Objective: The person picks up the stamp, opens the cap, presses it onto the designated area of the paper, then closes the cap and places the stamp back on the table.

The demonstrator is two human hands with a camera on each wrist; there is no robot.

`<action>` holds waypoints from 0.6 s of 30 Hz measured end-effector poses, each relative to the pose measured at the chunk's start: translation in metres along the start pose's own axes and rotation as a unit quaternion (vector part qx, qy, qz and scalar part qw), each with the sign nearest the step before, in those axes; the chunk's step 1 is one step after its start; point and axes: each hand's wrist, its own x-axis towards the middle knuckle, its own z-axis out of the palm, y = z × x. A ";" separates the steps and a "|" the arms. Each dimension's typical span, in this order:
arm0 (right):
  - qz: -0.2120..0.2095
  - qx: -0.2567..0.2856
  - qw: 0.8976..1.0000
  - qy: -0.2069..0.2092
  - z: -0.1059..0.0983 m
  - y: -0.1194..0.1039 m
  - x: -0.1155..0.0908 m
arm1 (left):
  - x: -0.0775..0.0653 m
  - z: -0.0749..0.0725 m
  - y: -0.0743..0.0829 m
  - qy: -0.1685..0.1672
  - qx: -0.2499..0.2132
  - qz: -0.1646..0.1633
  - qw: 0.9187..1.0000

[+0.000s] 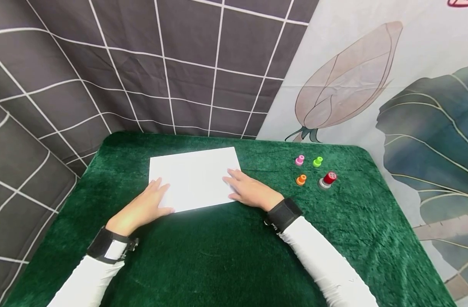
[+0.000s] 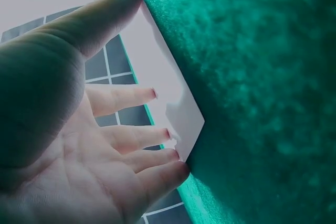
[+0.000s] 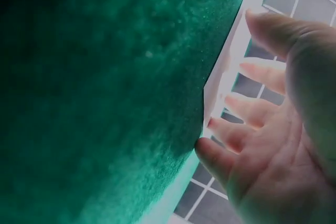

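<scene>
A blank white sheet of paper (image 1: 195, 179) lies flat on the green cloth, slightly turned. My left hand (image 1: 143, 207) rests at its left edge, fingers spread, the thumb at the near edge. In the left wrist view the fingertips of the left hand (image 2: 121, 145) touch the sheet (image 2: 163, 77) near its corner. At the right edge lies my right hand (image 1: 253, 189), with fingertips on the paper. The right wrist view shows the right hand (image 3: 262, 129) with fingers apart along the sheet's edge (image 3: 231, 56).
To the right on the green cloth (image 1: 203, 264) stand a pink stamp (image 1: 299, 160), a green stamp (image 1: 317, 161), an orange stamp (image 1: 301, 179) and a larger red-topped stamp (image 1: 327, 180). A grey gridded curtain (image 1: 188, 76) hangs behind, and a printed white one (image 1: 280, 115) beside it.
</scene>
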 end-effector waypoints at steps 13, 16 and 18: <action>0.023 -0.029 0.999 -0.028 -0.004 0.002 -0.012 | 0.007 0.001 0.007 -0.007 0.002 0.016 1.000; 0.028 -0.034 0.999 -0.033 -0.005 0.002 -0.015 | 0.010 0.002 0.009 -0.010 0.001 0.016 1.000; 0.031 -0.037 0.998 -0.036 -0.006 0.002 -0.016 | 0.011 0.002 0.010 -0.012 0.000 0.017 1.000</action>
